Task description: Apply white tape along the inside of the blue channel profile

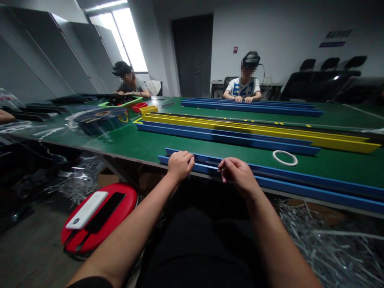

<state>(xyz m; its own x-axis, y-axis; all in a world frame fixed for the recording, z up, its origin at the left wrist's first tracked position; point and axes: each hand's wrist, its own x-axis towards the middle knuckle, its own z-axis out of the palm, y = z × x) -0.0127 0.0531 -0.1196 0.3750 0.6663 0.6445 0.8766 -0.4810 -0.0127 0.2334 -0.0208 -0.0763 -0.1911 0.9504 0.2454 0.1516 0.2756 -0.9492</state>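
A long blue channel-shaped strip (300, 188) lies along the near edge of the green table (144, 146). Near its left end, my left hand (180, 165) is closed over the strip, fingers curled down on it. My right hand (238, 174) is bent in a pinch at the strip's near side, to the right of my left hand. Whatever sits between the right fingertips is too small to make out. Beyond the right hand, a white ring (283, 163), like a roll of narrow tape, lies flat on the table.
Farther back lie another blue strip (270, 145) and yellow strips (300, 137). Two people sit across the table, one with hands on blue strips (210, 105). Yellow (149, 110) and red bins (139, 107) stand left. Below is a red stool (126, 208) holding a white device (88, 210).
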